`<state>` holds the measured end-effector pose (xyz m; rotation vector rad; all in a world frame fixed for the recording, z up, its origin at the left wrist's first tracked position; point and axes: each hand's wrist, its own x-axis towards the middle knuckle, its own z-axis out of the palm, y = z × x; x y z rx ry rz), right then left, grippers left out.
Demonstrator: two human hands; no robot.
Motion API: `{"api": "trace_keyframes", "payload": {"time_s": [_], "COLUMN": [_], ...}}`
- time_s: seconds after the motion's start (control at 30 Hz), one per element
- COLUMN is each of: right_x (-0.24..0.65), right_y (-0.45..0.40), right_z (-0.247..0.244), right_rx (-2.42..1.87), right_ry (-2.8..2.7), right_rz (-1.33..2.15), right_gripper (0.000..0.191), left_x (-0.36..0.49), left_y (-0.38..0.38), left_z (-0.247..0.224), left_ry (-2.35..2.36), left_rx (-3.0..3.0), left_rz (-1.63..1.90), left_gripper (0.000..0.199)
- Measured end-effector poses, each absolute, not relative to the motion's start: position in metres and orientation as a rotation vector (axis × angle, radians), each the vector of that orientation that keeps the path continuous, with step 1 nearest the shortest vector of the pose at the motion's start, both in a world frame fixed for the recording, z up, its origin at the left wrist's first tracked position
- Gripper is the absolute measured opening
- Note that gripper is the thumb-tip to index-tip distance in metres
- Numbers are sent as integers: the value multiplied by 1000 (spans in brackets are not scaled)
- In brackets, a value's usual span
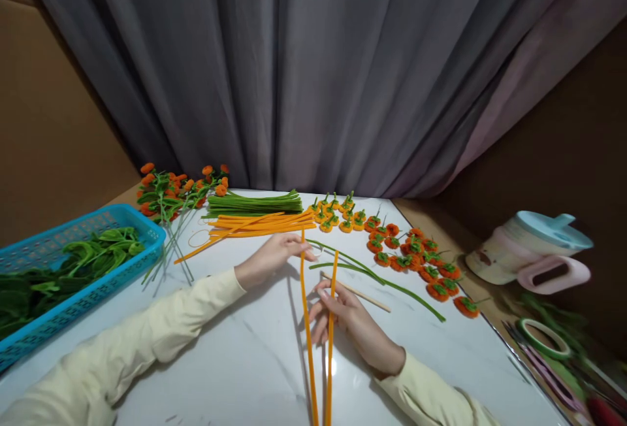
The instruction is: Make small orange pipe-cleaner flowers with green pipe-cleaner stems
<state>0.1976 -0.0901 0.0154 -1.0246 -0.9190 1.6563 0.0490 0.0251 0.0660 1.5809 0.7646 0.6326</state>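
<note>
Pinched near its top end, one orange pipe cleaner (pixel 307 321) hangs from my left hand (pixel 274 259). My right hand (pixel 345 321), lower and nearer, has its thumb and fingers closed on a second orange pipe cleaner (pixel 330 354). Both strips run down, almost side by side, past the bottom edge of the view, so I cannot tell whether they join. Just beyond my right hand lie a few green pipe cleaners (pixel 401 285) and a thin wooden stick (pixel 375 300). A bundle of orange pipe cleaners (pixel 259 223) rests behind my left hand, with a green bundle (pixel 255 204) farther back.
Orange flower heads (pixel 401 261) with green centres line the table's right side. At back left lie finished-looking orange flowers (pixel 171 191) on stems. A blue basket (pixel 88 308) of green leaves stands left. To the right are a mug (pixel 529 249), tape roll (pixel 543 338) and pink-handled scissors (pixel 551 374).
</note>
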Motion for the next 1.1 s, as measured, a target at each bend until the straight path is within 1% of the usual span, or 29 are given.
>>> {"api": "trace_keyframes", "payload": {"time_s": [0.07, 0.1, 0.17, 0.27, 0.33, 0.43, 0.57, 0.67, 0.8, 0.93, 1.1], "right_x": [203, 206, 210, 211, 209, 207, 211, 214, 209, 203, 204], "right_y": [-87, -85, -84, -82, -81, -79, -73, -67, -61, -59, -59], "right_z": [15, 15, 16, 15, 13, 8, 4, 4, 5, 3, 3], "right_rx": [-980, -977, -1001, -1021, -1015, -968, -860, -793, -743, -741, -752], "right_ry": [-896, -882, -858, -866, -857, -836, -856, -835, -829, -846, -878], "right_rz": [1689, 1707, 1747, 1800, 1775, 1745, 1906, 2004, 2090, 2116, 2056], "right_gripper": [36, 38, 39, 37, 35, 29, 26, 30, 21, 30, 25], "left_x": [32, 23, 7, -6, -6, 1, 11, 16, 23, 28, 25], "left_y": [38, 42, 45, 36, 25, 13, 6, 3, 2, 8, 17], "left_z": [77, 80, 81, 67, 54, 39, 28, 20, 14, 14, 12], "left_ry": [764, 769, 755, 727, 701, 656, 576, 547, 612, 601, 471], "left_rx": [1639, 1637, 1648, 1590, 1538, 1521, 1352, 1180, 1082, 977, 1010], "left_rz": [619, 579, 392, 116, 24, 32, 71, 69, 117, 77, -22], "left_gripper": [28, 24, 20, 21, 17, 17, 34, 40, 38, 36, 23]}}
